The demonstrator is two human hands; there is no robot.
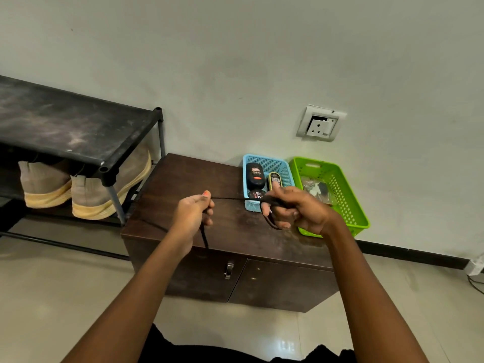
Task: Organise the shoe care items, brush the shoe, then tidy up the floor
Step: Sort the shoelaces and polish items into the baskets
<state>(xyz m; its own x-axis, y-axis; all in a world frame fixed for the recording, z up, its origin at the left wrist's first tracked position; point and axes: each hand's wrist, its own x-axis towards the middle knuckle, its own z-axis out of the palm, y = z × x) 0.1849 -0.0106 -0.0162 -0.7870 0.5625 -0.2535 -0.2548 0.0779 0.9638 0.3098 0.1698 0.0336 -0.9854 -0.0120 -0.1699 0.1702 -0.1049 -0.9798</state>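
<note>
**Two hands stretch one black shoelace**

In the middle of the frame the thin, dark shoelace (227, 198) runs taut above the dark wood-grain desk (183, 179), its long axis lying left to right. The left hand (195, 213) has a pinching grip on it, and a loose tail hangs below. The right hand (301, 210) has its grip curled round the other end, which loops about the fingers. Behind them a blue plastic mesh basket (285, 166) holds rounded black polish containers (255, 175). A green perforated basket (351, 205) stands just beside it.
</note>
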